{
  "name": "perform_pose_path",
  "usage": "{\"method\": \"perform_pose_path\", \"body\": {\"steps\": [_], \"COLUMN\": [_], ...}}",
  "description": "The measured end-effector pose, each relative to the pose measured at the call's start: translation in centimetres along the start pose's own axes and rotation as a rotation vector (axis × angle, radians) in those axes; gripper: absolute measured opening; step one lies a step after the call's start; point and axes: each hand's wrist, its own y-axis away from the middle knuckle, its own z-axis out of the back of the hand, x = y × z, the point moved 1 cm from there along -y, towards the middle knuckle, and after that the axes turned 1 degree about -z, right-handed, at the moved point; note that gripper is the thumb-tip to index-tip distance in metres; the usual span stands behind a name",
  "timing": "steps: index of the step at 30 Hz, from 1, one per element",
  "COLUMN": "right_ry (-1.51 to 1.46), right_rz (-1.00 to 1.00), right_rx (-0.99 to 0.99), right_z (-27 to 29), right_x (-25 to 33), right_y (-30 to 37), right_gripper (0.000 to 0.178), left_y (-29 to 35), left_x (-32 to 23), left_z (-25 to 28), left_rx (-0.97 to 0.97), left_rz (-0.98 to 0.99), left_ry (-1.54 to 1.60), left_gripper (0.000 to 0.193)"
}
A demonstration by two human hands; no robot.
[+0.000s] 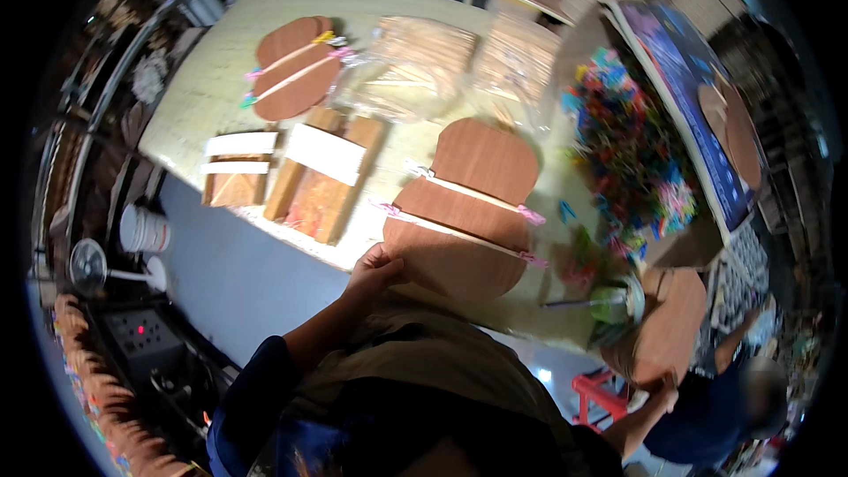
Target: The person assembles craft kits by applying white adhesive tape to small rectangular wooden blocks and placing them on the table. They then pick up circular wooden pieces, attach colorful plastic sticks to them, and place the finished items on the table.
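Note:
In front of me on the table lie reddish-brown, curved-edged wooden panels [484, 159], crossed by two pale sticks with pink and white ties at their ends. My left hand [375, 269] pinches the near left edge of the nearest panel. Off to the right, my right hand [654, 405] is closed on the lower end of a stack of similar brown panels [673, 322]; part of its grip is hidden. Another set of tied panels [296, 79] sits at the far left. Between them stand wooden jigs [325, 172] topped with white strips.
Clear plastic bags of pale sticks [420, 57] lie at the table's far side. A carton [698, 124] holds a heap of colourful ties [632, 146]. A green-and-clear jar [616, 302] stands near the right corner. A red stool [601, 399] and a co-worker [707, 420] are beyond.

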Motion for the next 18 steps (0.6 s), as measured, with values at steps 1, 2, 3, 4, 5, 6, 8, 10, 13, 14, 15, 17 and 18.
{"method": "perform_pose_path", "body": {"steps": [1, 2, 3, 4, 5, 6, 8, 10, 13, 14, 15, 17, 18], "right_ry": [-0.42, -0.774, -0.949, -1.111, -1.276, -1.165, -1.387, -1.485, -1.55, -1.541, -1.515, -1.445, -1.469], "right_rz": [-0.005, 0.003, 0.043, 0.073, 0.004, -0.105, 0.046, 0.189, 0.456, 0.542, 0.638, 0.594, 0.523], "right_rx": [0.022, 0.039, 0.073, 0.099, 0.112, -0.197, -0.212, -0.077, 0.338, 0.485, 0.631, 0.585, 0.589], "right_z": [0.6, 1.9, 1.8, 2.6, 0.9, 1.2, 3.4, 3.5, 4.3, 4.9, 5.3, 4.3, 3.3], "right_x": [-1.2, -1.5, -1.9, -2.3, -1.1, 4.2, 0.7, -0.4, -1.2, -1.2, -1.1, -1.7, 1.9], "right_y": [-2.2, -4.1, -3.7, -2.9, 1.3, 11.6, 9.4, 10.0, 11.8, 12.6, 13.2, 18.2, 23.9], "right_gripper": [0.063, 0.048, 0.041, 0.037, 0.039, 0.043, 0.046, 0.046, 0.046, 0.047, 0.047, 0.043, 0.043], "left_y": [0.4, -0.3, -0.1, -1.0, -0.4, -0.8, -5.4, -9.4, -14.8, -16.2, -17.8, -21.6, -22.6], "left_x": [-1.5, -1.5, -4.6, -5.9, -10.0, -12.0, -15.9, -19.5, -23.2, -24.2, -24.6, -26.6, -26.9], "left_z": [-0.1, 2.3, 2.0, 4.5, 3.0, 4.9, 10.0, 14.2, 20.4, 21.8, 23.9, 24.6, 27.0], "left_rx": [-0.016, 0.034, -0.085, -0.108, -0.309, -0.337, -0.405, -0.474, -0.573, -0.589, -0.61, -0.598, -0.623], "left_rz": [-0.075, -0.184, -0.253, -0.356, -0.368, -0.524, -0.606, -0.726, -0.706, -0.693, -0.683, -0.663, -0.669], "left_ry": [0.065, 0.2, 0.149, 0.146, 0.129, 0.129, 0.117, 0.162, 0.239, 0.23, 0.209, 0.162, 0.182], "left_gripper": [0.013, 0.013, 0.014, 0.018, 0.024, 0.023, 0.02, 0.014, 0.009, 0.008, 0.007, 0.007, 0.007]}}
